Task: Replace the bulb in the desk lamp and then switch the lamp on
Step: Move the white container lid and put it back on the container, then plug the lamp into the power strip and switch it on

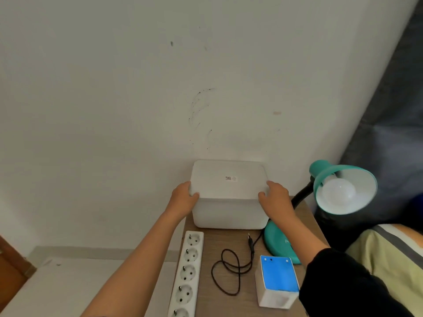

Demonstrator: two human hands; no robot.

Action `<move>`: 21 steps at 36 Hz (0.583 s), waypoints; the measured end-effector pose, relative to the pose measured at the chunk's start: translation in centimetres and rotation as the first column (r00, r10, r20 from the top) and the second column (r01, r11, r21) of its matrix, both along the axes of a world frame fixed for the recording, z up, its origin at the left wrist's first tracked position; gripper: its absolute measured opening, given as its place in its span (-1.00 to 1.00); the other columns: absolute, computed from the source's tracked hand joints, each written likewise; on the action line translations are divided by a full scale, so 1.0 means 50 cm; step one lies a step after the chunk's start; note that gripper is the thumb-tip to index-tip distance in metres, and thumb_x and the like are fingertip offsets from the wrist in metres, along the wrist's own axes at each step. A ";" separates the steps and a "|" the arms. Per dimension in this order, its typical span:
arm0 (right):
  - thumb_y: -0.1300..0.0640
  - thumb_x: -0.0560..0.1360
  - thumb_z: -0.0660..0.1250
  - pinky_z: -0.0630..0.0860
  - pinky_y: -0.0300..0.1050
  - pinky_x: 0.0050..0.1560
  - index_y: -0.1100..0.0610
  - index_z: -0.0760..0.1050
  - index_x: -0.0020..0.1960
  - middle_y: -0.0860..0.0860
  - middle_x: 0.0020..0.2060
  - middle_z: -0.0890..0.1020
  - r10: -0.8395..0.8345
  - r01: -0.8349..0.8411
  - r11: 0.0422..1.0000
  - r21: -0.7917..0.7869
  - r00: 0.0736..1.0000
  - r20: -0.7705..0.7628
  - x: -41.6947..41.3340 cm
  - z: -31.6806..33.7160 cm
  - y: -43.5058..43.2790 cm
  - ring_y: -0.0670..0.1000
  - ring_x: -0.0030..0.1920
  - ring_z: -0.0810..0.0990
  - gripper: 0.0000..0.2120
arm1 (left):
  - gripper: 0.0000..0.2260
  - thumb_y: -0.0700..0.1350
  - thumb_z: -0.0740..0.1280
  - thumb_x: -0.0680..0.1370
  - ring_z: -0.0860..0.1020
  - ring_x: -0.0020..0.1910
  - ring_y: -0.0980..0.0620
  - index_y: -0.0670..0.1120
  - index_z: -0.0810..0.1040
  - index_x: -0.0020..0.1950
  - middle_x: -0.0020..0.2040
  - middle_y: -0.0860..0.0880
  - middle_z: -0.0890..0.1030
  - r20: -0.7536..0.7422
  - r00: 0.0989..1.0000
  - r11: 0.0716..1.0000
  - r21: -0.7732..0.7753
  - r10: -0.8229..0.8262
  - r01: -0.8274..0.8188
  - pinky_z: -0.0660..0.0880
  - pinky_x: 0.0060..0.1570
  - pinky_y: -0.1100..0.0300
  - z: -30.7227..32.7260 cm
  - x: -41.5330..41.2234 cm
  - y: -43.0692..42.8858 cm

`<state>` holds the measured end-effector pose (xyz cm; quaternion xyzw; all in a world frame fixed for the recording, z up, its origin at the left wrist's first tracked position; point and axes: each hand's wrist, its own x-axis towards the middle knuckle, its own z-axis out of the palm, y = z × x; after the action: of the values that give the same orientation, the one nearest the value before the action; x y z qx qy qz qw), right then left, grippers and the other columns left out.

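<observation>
One box [229, 213] stands at the back of the one table [231, 241], and both hands grip its lid [212, 179], the left hand [183, 197] curled over the left edge and the right hand [274, 197] over the right. The one lamp [320, 172] stands just right of the box, its shade tilted toward the person with one bulb [338, 191] fitted, so the right hand is nearer. In front lie one power strip [187, 271], one carton [278, 280] and one plug [250, 241], in no socket.
</observation>
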<state>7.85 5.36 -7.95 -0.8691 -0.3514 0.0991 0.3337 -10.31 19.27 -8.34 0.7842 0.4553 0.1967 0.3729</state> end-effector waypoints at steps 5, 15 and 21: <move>0.24 0.55 0.17 0.27 -0.12 0.34 0.30 0.29 0.40 0.20 0.34 0.42 0.003 -0.005 0.989 0.148 1.000 0.015 -0.075 -0.013 -0.019 0.12 0.36 0.37 -0.57 | -0.90 -0.12 0.19 0.60 0.37 0.06 0.06 -0.03 0.45 0.08 -0.05 0.12 0.45 0.014 1.000 0.999 0.028 -0.016 0.015 0.33 -0.16 0.35 -0.009 -0.048 -0.037; 0.27 0.53 0.20 0.32 -0.14 0.29 0.29 0.34 0.36 0.21 0.30 0.47 -0.007 0.038 0.981 0.188 0.987 -0.162 -0.202 -0.142 -0.032 0.13 0.30 0.43 -0.60 | -0.61 -0.09 0.16 0.62 0.31 0.39 -0.06 -0.18 0.27 0.41 0.40 -0.13 0.34 -0.079 0.995 0.997 -0.050 -0.069 0.065 0.25 0.25 0.24 -0.129 -0.131 -0.133; 0.27 0.53 0.21 0.22 -0.08 0.39 0.30 0.21 0.43 0.23 0.40 0.32 -0.135 0.168 0.977 0.133 0.964 -0.229 -0.205 -0.215 -0.020 0.17 0.41 0.30 -0.51 | -0.57 0.02 0.21 0.57 0.37 0.32 -0.02 -0.11 0.26 0.39 0.32 -0.06 0.36 -0.075 0.995 0.995 -0.078 -0.073 0.067 0.36 0.26 0.16 -0.228 -0.144 -0.156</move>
<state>-2.40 4.36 -18.72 -0.8494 -0.2515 0.1414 0.4419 -17.52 11.45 -19.73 0.7922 0.4486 0.1357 0.3910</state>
